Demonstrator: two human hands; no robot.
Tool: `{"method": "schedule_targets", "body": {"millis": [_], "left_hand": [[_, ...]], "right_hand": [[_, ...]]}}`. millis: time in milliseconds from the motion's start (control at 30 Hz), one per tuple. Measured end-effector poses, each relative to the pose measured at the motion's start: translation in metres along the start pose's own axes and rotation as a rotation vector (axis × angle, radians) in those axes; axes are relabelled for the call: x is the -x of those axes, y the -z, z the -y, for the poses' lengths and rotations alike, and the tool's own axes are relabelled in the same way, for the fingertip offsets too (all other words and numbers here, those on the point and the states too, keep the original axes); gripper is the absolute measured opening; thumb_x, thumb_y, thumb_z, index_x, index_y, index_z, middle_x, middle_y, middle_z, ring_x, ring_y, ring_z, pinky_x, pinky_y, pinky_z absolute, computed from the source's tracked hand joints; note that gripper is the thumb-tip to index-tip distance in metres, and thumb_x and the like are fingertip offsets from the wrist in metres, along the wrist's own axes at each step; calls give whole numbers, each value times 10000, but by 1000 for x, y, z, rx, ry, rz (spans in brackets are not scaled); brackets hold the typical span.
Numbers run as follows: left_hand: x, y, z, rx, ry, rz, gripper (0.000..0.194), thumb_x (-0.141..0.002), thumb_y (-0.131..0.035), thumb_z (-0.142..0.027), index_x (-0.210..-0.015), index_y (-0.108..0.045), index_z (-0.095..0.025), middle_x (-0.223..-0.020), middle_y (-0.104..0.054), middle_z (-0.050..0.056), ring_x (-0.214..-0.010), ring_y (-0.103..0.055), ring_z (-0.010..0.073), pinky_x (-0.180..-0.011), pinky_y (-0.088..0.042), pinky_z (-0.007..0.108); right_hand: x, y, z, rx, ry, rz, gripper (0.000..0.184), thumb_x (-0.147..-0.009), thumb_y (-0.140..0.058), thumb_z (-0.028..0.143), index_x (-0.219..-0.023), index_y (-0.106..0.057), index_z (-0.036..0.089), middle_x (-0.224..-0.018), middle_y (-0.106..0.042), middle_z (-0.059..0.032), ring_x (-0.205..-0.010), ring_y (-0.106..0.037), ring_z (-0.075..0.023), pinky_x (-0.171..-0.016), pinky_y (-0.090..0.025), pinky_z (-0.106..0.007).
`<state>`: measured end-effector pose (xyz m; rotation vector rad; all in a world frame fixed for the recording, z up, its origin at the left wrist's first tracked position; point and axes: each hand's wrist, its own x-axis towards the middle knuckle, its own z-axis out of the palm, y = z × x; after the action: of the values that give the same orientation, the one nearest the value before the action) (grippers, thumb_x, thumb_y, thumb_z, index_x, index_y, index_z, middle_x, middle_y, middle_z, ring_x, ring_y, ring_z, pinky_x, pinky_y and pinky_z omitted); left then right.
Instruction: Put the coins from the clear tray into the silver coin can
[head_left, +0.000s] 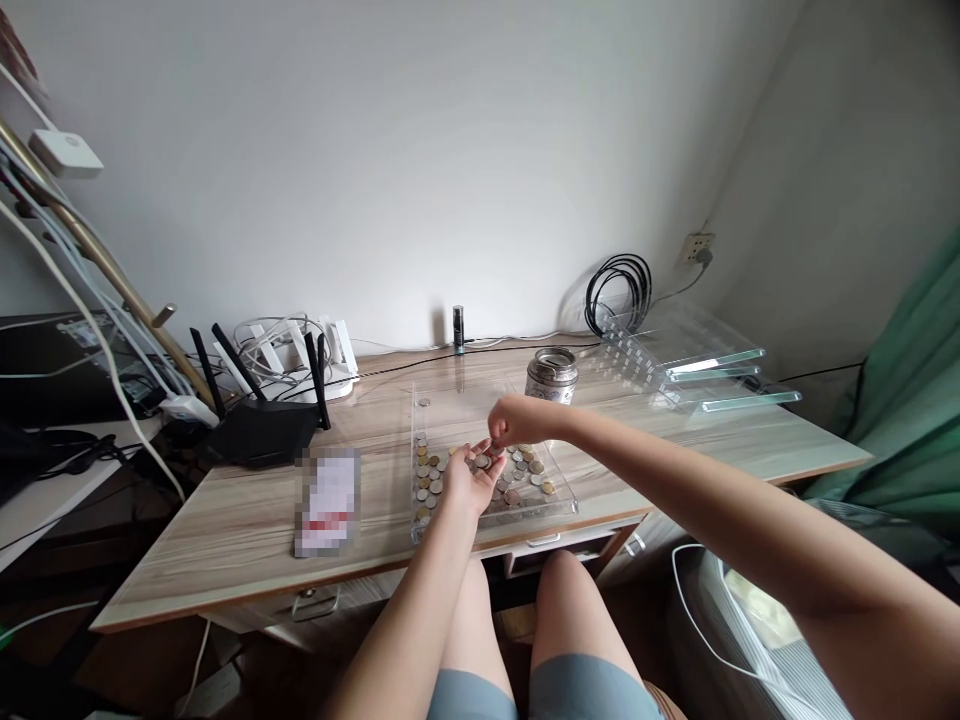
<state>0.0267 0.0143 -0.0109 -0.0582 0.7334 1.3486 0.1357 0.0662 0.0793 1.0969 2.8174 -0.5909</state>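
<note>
My left hand (474, 480) is turned palm up and cupped, with several coins (481, 462) lying in it. Just above that palm, my right hand (513, 420) is closed with its fingertips pinched downward, apparently on a coin, which its fingers mostly hide. Both hands are over a clear plastic tray (568, 503) on the desk. Many silver and gold-coloured coins (433, 473) are spread across the tray's bottom, and a single coin (425, 402) lies near its far left corner. Behind my right hand stands a round silver tin (552, 370), its lower part covered by my wrist.
A black router (262, 430) and a blurred phone-sized item (328, 502) are on the left of the wooden desk (225, 540). Toward the wall are a small dark bottle (458, 330) and coiled black cable (619, 293). Clear stacked trays (720, 375) stand right.
</note>
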Motion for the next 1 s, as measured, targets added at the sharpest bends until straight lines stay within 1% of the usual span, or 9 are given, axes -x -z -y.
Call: {"method": "schedule_targets", "body": {"millis": [100,233,300,400,467,600,767,900,1000], "left_hand": [[0,1,-2,43,-55,-40,248,-854,-346,-223,-638,-435,-139,-581,-531,47,-495,-547,103,-411,-439,184],[-1,4,-3,48,-167,-65,309,-857,-354,-239,-558,-348,-161,-448,-383,-42,-324,-350,29,-284,-215,123],[-2,5,-4,56,-202,-73,296,-855,-354,-221,-565,-360,-159,-454,-380,-45,-330,-346,27,-295,-214,125],[-3,5,-4,78,-227,-118,248,-848,-325,-159,-620,-422,-148,-495,-424,-28,-380,-401,32,-345,-282,123],[-3,5,-5,86,-213,-119,240,-840,-306,-146,-643,-443,-141,-516,-440,-14,-406,-424,39,-357,-291,125],[-2,7,-6,72,-192,-73,230,-818,-309,-158,-632,-443,-139,-507,-411,-20,-373,-377,39,-314,-202,140],[-2,7,-5,52,-191,-58,189,-789,-338,-151,-637,-450,-142,-504,-412,-26,-372,-383,43,-323,-210,150],[-2,6,-5,54,-172,-47,175,-776,-347,-144,-636,-451,-138,-496,-411,-27,-370,-385,43,-324,-209,148],[-1,5,-5,48,-168,-41,175,-772,-350,-140,-633,-456,-133,-498,-420,-22,-369,-390,44,-322,-215,146]], "right_hand": [[-7,5,-1,-123,30,-54,226,-733,-512,321,-779,-663,158,-759,-656,-30,-612,-563,-101,-558,-396,-199],[-8,-24,-10,91,-180,-84,220,-724,-516,325,-739,-648,150,-731,-649,-53,-633,-567,-145,-553,-386,-231],[-5,-47,-13,161,-224,-74,239,-683,-562,356,-790,-641,156,-771,-647,-64,-681,-570,-175,-550,-378,-241],[0,-74,-12,157,-214,-86,338,-660,-591,376,-916,-607,157,-852,-634,-78,-745,-570,-185,-567,-375,-234],[2,-82,-8,146,-194,-67,251,-676,-575,313,-866,-614,154,-839,-631,-76,-746,-569,-171,-580,-369,-221],[9,-81,-6,117,-111,-27,106,-664,-562,240,-696,-624,160,-797,-629,-56,-727,-559,-148,-596,-361,-206],[24,-70,-17,50,132,100,156,-657,-551,225,-781,-631,174,-753,-619,-16,-625,-520,-102,-559,-354,-193],[26,-62,-22,201,129,249,131,-613,-542,139,-687,-646,168,-750,-629,-19,-609,-508,-107,-559,-344,-211],[25,-58,-21,299,86,338,187,-592,-534,88,-702,-658,173,-698,-633,-15,-596,-509,-116,-546,-331,-221]]}}
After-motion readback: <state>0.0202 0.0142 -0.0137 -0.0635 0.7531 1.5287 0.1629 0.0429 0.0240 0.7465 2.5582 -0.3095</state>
